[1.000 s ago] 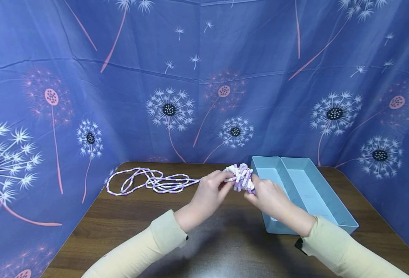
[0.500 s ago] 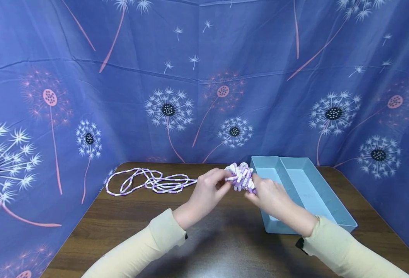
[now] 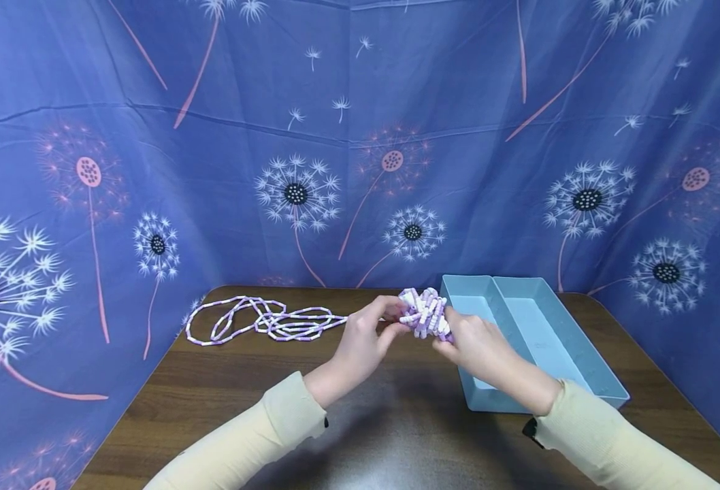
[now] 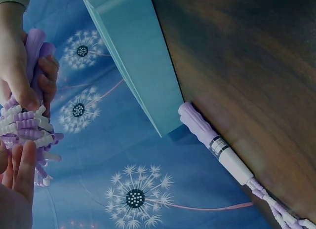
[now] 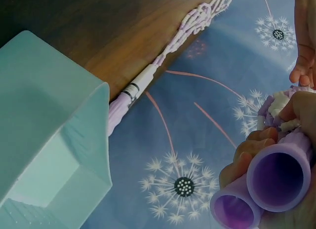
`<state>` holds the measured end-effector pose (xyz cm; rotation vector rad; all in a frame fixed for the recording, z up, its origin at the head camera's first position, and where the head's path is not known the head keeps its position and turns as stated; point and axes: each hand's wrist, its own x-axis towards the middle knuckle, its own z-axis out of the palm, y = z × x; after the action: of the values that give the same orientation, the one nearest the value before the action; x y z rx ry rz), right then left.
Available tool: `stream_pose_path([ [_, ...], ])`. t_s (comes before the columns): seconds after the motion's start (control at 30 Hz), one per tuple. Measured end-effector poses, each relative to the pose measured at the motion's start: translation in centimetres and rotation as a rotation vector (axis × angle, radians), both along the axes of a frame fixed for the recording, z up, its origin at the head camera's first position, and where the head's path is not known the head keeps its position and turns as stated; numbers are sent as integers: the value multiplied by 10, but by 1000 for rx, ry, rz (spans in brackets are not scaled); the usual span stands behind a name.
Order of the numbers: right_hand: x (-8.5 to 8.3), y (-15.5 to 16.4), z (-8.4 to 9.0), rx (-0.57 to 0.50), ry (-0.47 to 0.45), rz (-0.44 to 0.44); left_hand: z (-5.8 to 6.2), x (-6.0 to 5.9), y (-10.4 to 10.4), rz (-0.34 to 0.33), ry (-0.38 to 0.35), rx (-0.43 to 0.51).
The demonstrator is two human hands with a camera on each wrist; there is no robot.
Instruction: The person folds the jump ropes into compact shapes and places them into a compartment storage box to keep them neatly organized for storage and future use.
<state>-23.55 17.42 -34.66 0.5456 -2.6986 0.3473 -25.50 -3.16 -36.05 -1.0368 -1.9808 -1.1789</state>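
Note:
A beaded jump rope [image 3: 424, 314] in white and purple is wound into a compact bundle above the table. My right hand [image 3: 478, 342] grips its two purple handles [image 5: 277, 177] side by side, their hollow ends facing the right wrist camera. From the left, my left hand [image 3: 362, 337] touches the bundle; in the left wrist view its fingers [image 4: 24, 167] lie fairly straight against the beads. A second beaded jump rope [image 3: 295, 325] lies in loose loops at the back left of the table. Its purple and white handle [image 4: 197, 123] shows in the wrist views but is hidden behind my hands in the head view.
A light blue two-compartment tray [image 3: 546, 347] stands on the right of the wooden table [image 3: 225, 401], just beyond and beside my right forearm. Blue cloth [image 3: 348, 204] with dandelion prints hangs behind the table and along its sides.
My left hand's fingers have loosened and shifted slightly on the bundle's left end. The bundle has edged a little to the right. My right hand keeps its grip; the second rope lies still.

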Motion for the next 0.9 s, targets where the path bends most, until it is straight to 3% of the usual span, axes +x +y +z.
stream_pose_path([
  [0.23,0,-2,0,8,-6,11,1,-5,0,87,-34,56],
  [0.47,-1,1,-1,18,-31,25,0,-6,-2,100,-126,19],
  [0.9,-1,5,-3,12,-14,71,-3,1,1,99,-22,-42],
])
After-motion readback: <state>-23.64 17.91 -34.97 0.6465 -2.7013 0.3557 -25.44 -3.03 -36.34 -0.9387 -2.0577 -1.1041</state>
